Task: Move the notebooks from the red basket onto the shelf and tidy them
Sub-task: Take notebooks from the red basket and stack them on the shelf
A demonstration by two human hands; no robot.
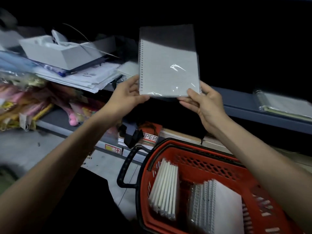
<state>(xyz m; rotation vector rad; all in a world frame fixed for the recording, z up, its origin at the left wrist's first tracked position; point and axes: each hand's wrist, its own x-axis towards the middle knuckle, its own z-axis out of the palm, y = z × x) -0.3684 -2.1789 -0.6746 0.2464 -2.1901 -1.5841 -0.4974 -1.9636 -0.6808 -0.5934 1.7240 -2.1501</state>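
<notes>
**A:** In the head view, where is the notebook compared with the hands?

**B:** The plastic-wrapped spiral notebook [168,65] stands upright in the centre of the frame, its coil along the left edge. It rises above both hands, which meet it only at its bottom corners.

**A:** How does the left hand hold it?

**B:** The left hand [128,95] grasps the lower left corner, with the thumb along the bottom edge and the fingers up beside the coil.

**A:** And the right?

**B:** The right hand [204,102] pinches the lower right corner, thumb on the front cover and fingers curled under and behind.

**A:** Is the notebook resting on anything?

**B:** No, it is held in the air in front of the dark opening above the shelf [263,114], whose blue-grey edge runs to the right of the frame. Another wrapped notebook [285,105] lies flat on that shelf at the far right.

**A:** Where is the basket?

**B:** The red basket [211,166] sits at the lower right, under the right forearm. Inside it are two stacks of notebooks on edge, a left stack [166,188] and a right stack [217,208].

**A:** What is at the upper left?

**B:** A white box [62,53] on top of loose papers [87,78], blurred.
</notes>
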